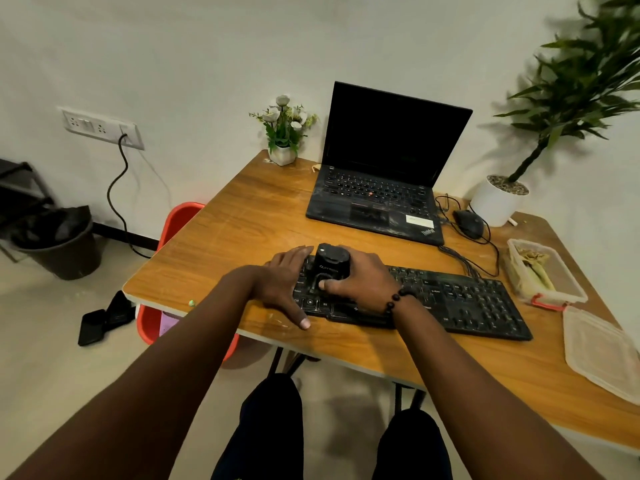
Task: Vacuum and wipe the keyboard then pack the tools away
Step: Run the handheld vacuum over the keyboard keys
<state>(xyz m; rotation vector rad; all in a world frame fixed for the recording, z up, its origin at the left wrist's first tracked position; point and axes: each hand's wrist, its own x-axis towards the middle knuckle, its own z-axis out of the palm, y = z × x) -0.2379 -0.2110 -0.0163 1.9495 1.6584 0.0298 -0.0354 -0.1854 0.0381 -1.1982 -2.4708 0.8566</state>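
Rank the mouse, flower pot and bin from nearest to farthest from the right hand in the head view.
From the right hand, on the vacuum:
1. Mouse, to its right, past the keyboard.
2. Flower pot, at the desk's far left corner.
3. Bin, on the floor, far left.

Wall: plain, off-white, evenly lit. White socket plate mounted at left, with a black cable plugged in and trailing down to the floor, which is pale beige. Wooden table, brown grain top with a light edge, standing against the wall. Red chair tucked at its left side. Dark bin with black liner on the floor at left, beside a black rack.
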